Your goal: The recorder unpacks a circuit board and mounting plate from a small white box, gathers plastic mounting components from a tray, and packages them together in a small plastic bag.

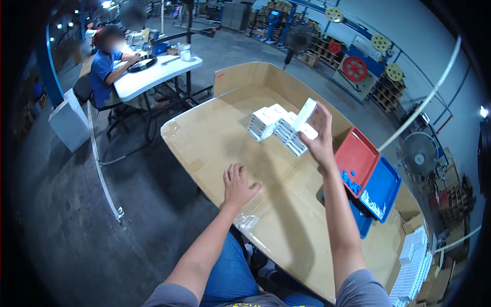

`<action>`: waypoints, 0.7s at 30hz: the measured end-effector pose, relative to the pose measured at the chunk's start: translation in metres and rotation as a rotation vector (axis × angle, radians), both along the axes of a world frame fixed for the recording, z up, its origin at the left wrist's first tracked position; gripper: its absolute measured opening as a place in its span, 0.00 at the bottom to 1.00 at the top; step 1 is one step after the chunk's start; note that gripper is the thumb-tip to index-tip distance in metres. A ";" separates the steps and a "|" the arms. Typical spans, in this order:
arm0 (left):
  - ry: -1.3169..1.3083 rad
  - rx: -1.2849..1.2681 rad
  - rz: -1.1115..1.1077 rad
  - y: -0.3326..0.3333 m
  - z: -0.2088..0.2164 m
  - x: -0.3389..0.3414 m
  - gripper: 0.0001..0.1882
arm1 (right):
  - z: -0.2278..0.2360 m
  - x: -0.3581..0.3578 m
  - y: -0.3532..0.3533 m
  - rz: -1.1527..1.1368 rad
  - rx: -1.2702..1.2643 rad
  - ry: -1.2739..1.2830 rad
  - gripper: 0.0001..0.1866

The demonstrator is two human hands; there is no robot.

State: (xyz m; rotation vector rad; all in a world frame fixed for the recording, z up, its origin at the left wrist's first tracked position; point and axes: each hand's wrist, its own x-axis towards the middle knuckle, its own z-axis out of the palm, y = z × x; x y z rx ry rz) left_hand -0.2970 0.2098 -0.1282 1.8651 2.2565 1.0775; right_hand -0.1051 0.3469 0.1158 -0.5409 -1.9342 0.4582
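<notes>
My right hand (320,135) pinches a flat white rectangular piece (305,113) between thumb and fingers, holding it tilted at the far right of the table. Right by it are stacked white pieces (264,123) of similar look, set in layered piles with dark gaps along their sides. Whether the held piece touches the nearest pile (290,137) cannot be made out. My left hand (238,187) is at the table's near left edge, fingers spread and holding nothing.
The cardboard-covered table (215,128) has a raised cardboard rim at the back. On the right, a red tray (357,153) holds small blue parts beside a blue tray (387,187) with white bits. More white pieces (413,266) are stacked at lower right. A person (105,71) sits at a white table (140,82).
</notes>
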 end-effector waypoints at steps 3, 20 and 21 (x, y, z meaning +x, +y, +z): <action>-0.046 -0.011 -0.030 0.004 -0.024 0.009 0.45 | -0.035 0.044 -0.075 0.074 -0.311 0.151 0.49; -1.231 -1.211 -0.912 -0.171 0.073 0.178 0.35 | -0.171 0.205 -0.381 -0.297 -0.461 -0.331 0.43; -1.301 -1.193 -0.927 -0.181 0.068 0.185 0.35 | -0.174 0.211 -0.389 -0.309 -0.474 -0.322 0.43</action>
